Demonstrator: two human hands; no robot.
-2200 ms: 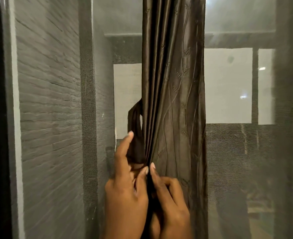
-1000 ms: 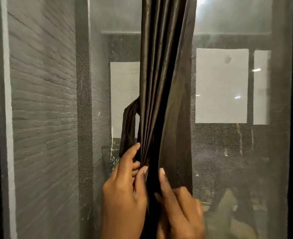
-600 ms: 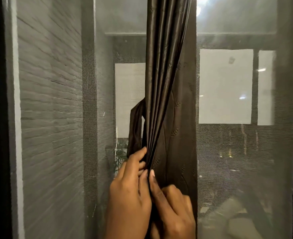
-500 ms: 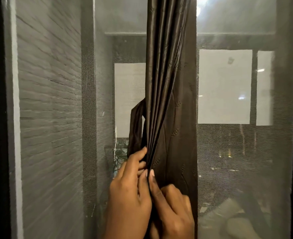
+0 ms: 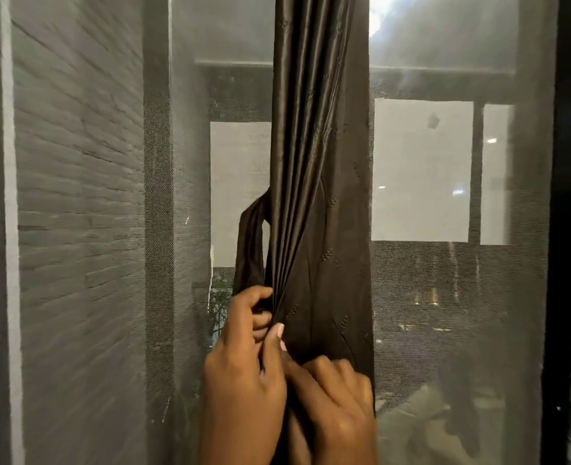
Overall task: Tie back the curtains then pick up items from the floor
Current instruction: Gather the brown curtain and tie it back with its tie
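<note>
A dark brown curtain (image 5: 324,162) hangs gathered into folds in the middle of the window. A strip of the same fabric, the tie-back loop (image 5: 248,243), sticks out on its left side. My left hand (image 5: 243,374) grips the gathered folds and the lower end of the loop, fingers curled round the cloth. My right hand (image 5: 334,407) sits just right of it, fingers curled into the curtain's lower part, thumb pressed along the pleats. The floor and any items on it are out of view.
A mesh window screen (image 5: 445,297) fills the view behind the curtain. A dark window frame (image 5: 562,229) runs down the right edge. A grey brick wall (image 5: 76,196) shows through the screen at left, and a lit building at right.
My left fingers have curled tighter round the folds, where they were straighter before. The curtain's right part is drawn in narrower. Both hands stay at the same height.
</note>
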